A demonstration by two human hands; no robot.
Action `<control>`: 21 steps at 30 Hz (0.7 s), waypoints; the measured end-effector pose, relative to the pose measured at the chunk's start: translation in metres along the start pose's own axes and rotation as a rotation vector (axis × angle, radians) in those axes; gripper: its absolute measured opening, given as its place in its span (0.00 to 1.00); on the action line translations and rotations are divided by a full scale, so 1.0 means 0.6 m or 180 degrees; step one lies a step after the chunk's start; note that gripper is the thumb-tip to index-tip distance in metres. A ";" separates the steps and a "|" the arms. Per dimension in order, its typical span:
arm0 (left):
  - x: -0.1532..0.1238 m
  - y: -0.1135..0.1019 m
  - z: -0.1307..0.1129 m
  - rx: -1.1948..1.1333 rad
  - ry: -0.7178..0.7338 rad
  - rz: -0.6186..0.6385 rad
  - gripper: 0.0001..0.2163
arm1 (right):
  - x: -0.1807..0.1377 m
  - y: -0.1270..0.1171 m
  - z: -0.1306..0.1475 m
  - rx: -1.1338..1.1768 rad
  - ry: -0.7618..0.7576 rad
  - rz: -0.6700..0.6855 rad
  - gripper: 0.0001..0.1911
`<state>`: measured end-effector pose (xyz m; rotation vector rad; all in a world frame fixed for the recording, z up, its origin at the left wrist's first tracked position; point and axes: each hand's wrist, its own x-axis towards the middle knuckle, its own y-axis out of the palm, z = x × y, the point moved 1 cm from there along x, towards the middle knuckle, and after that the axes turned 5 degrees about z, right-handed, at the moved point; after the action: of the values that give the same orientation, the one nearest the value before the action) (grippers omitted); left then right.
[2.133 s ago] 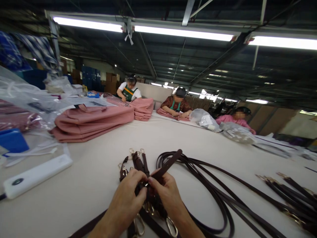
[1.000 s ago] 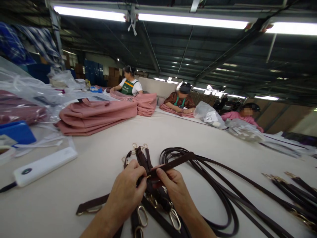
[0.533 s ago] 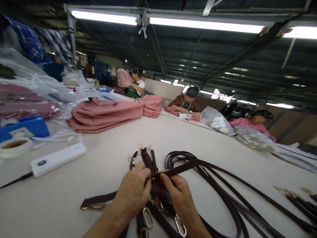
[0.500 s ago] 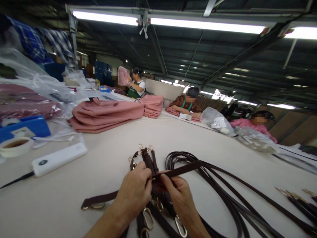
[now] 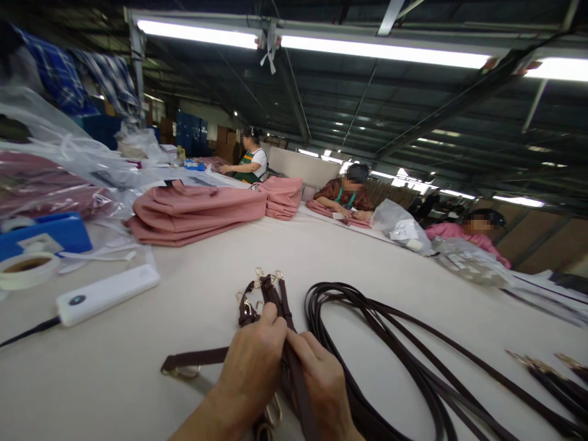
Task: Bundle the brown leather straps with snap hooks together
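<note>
Both hands meet low in the middle of the view over a bundle of dark brown leather straps point(image 5: 271, 297) with gold clasps. My left hand point(image 5: 254, 366) pinches one strap near a metal ring. My right hand point(image 5: 320, 383) grips the same strap point(image 5: 301, 392), which runs down between the two hands. The strap's free end point(image 5: 193, 359) lies flat on the table to the left. Long loops of brown strap point(image 5: 367, 318) spread across the white table point(image 5: 193, 318) to the right.
A white power bank with a cable point(image 5: 106, 293), a tape roll point(image 5: 27, 269) and a blue box point(image 5: 43, 233) lie at left. Stacked pink bags point(image 5: 193, 211) sit beyond them. Three people work at the far edge beside plastic bags point(image 5: 397, 223). More strap ends point(image 5: 546, 373) lie at right.
The strap end that stuck out to the upper right has been pulled down and now lies between my hands. The far person at the left has lowered the pink bag.
</note>
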<state>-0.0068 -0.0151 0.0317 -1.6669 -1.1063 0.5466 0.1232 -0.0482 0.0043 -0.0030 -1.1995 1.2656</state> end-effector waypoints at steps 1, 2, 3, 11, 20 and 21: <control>0.001 0.001 0.002 -0.0139 0.0019 -0.0048 0.11 | 0.000 0.000 0.001 -0.0112 -0.0115 -0.0060 0.15; 0.002 0.001 0.005 -0.0334 0.0060 -0.0140 0.10 | 0.001 -0.001 0.002 -0.0127 -0.0149 -0.0094 0.15; 0.003 0.001 0.008 -0.0572 0.0116 -0.0259 0.10 | 0.004 -0.002 0.002 -0.0043 -0.0108 -0.0092 0.14; 0.015 0.010 0.018 -0.1958 0.0077 -0.0535 0.08 | 0.014 -0.008 0.000 0.0379 0.0174 -0.0064 0.15; 0.021 0.039 0.016 -0.2249 0.0009 -0.1072 0.09 | -0.014 0.022 -0.034 0.0722 0.0189 -0.0232 0.15; 0.023 0.041 0.019 -0.2298 -0.0012 -0.1080 0.08 | -0.016 0.025 -0.038 0.0681 0.0118 -0.0224 0.16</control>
<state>0.0007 0.0007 0.0073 -2.0024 -1.6723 -0.0950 0.1298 -0.0360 -0.0214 0.1703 -1.0192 1.3208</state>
